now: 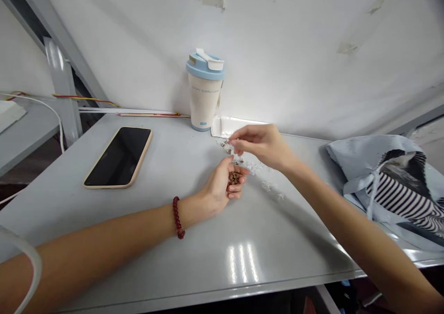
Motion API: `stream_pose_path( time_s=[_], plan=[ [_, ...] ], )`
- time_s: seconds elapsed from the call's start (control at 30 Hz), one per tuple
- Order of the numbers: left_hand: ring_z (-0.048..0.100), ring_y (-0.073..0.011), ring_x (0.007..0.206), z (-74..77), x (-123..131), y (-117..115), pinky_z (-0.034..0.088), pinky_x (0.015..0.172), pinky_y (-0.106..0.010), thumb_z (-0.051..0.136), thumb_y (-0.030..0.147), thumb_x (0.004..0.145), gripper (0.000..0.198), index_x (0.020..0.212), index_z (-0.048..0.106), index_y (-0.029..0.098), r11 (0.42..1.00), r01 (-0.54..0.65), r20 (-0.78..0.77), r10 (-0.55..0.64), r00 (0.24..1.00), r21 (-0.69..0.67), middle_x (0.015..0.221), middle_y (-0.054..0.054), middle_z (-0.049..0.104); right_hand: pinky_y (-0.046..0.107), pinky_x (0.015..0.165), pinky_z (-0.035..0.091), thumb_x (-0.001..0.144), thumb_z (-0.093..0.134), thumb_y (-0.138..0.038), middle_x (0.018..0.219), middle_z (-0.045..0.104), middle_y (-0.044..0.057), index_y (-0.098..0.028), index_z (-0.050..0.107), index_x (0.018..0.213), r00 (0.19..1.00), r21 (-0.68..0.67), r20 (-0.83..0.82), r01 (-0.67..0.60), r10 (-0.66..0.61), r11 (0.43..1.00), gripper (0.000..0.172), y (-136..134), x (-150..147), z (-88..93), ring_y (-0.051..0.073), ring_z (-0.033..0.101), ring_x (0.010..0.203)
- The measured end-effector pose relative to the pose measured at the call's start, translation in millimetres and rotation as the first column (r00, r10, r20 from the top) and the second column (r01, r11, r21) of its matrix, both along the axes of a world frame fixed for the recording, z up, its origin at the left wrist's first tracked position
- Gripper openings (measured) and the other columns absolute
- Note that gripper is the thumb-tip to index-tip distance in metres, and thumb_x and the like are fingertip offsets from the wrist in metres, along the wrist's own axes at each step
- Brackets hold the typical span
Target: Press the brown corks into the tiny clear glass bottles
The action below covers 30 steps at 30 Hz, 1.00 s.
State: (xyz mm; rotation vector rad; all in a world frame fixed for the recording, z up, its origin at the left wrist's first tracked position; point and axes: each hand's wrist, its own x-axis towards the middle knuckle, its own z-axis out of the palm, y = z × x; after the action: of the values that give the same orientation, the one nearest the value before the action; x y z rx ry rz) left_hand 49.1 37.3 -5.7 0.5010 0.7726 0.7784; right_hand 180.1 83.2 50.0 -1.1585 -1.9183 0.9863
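Left hand: grip cups brown pieces, likely against spilling
Right hand: beside clear scraps; grip's hold unclear

1 heap of small brown pieces in cupped left hand; clear bits scattered on tabletop.

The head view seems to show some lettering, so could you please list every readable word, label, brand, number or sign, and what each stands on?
"SUPPLY": on the side of the cup; the words on either side of it are too blurred to read surely.
Small blue label near the cup's base: too small to read.
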Motion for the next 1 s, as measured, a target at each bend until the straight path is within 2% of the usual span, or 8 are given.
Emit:
stream_pose_path(
  time_s=[0.13,0.23,0.33,0.57,0.63,0.77,0.9,1.0],
  plan=[
    [0.024,-0.0026,0.037,-0.3,0.2,-0.1,0.020,0.036,-0.017,0.039,0.029,0.093,0.034,0.066,0.053,0.014,0.999,-0.003,0.000,0.003,1.000,0.048,0.057,0.003,0.041,0.032,0.067,0.056,0.079,0.073,-0.028,0.069,0.068,0.001,-0.017,0.070,0.086,0.990,-0.132,-0.141,-0.004,-0.015,0.991,0.013,-32.0,18.0,-8.2,0.014,0.065,0.066],
    [0.022,-0.0026,0.038,1.7,0.6,-0.8,0.019,0.036,-0.017,0.039,0.022,0.092,0.031,0.063,0.046,0.016,0.997,0.030,-0.028,-0.028,0.999,0.075,0.055,0.004,0.037,0.034,0.072,0.057,0.079,0.073,-0.027,0.074,0.070,0.002,-0.017,0.071,0.087,0.989,-0.146,-0.146,-0.008,-0.013,0.989,0.013,-42.8,22.4,-16.9,0.016,0.068,0.072],
    [0.019,-0.0019,0.038,4.8,3.0,-3.2,0.015,0.036,-0.017,0.039,0.016,0.093,0.033,0.060,0.038,0.018,0.993,0.065,-0.144,-0.051,0.988,0.094,0.054,0.007,0.030,0.033,0.073,0.056,0.076,0.075,-0.025,0.083,0.071,0.004,-0.017,0.072,0.085,0.992,-0.116,-0.117,0.023,-0.036,0.993,0.013,-44.2,28.7,-23.0,0.016,0.067,0.075],
    [0.015,-0.0010,0.038,7.7,7.6,-11.1,0.013,0.036,-0.015,0.043,0.028,0.099,0.047,0.056,0.029,0.020,0.994,-0.042,-0.237,0.066,0.969,0.104,0.050,0.010,0.021,0.027,0.059,0.049,0.069,0.076,-0.018,0.064,0.064,0.000,-0.016,0.071,0.075,0.987,-0.254,-0.138,0.048,-0.086,0.966,0.008,-30.1,47.2,-30.6,0.011,0.058,0.061],
    [0.015,-0.0008,0.038,7.0,5.9,-10.9,0.013,0.036,-0.015,0.044,0.026,0.099,0.049,0.054,0.026,0.020,0.991,-0.064,-0.249,0.092,0.964,0.119,0.049,0.010,0.021,0.027,0.062,0.050,0.068,0.076,-0.018,0.067,0.066,0.000,-0.016,0.071,0.075,0.987,-0.247,-0.131,0.054,-0.089,0.967,0.009,-27.9,49.0,-30.0,0.012,0.060,0.064],
    [0.019,-0.0011,0.038,4.5,2.1,-7.1,0.016,0.036,-0.015,0.041,0.026,0.100,0.047,0.054,0.034,0.017,0.992,-0.030,-0.231,0.058,0.971,0.123,0.050,0.007,0.030,0.029,0.063,0.053,0.073,0.077,-0.028,0.091,0.072,0.005,-0.020,0.074,0.102,0.998,-0.245,-0.041,-0.052,0.043,0.968,0.031,-32.3,45.4,-29.8,0.014,0.064,0.072],
    [0.021,-0.0015,0.038,2.7,1.4,-5.1,0.017,0.036,-0.016,0.042,0.028,0.100,0.046,0.055,0.038,0.016,0.991,-0.013,-0.230,0.044,0.972,0.133,0.051,0.006,0.033,0.029,0.060,0.052,0.082,0.068,-0.030,0.070,0.068,0.001,-0.020,0.077,0.095,1.000,-0.117,0.025,-0.011,0.014,0.993,0.018,-39.7,42.0,-30.9,0.013,0.062,0.062],
    [0.021,-0.0015,0.038,2.8,1.6,-5.3,0.017,0.037,-0.016,0.044,0.028,0.099,0.047,0.054,0.038,0.016,0.991,-0.003,-0.254,0.037,0.966,0.136,0.051,0.006,0.032,0.027,0.062,0.051,0.081,0.070,-0.028,0.077,0.071,0.003,-0.019,0.077,0.088,0.994,-0.015,0.113,-0.011,0.012,1.000,0.013,-41.8,42.6,-30.4,0.014,0.063,0.069]
  ],
)
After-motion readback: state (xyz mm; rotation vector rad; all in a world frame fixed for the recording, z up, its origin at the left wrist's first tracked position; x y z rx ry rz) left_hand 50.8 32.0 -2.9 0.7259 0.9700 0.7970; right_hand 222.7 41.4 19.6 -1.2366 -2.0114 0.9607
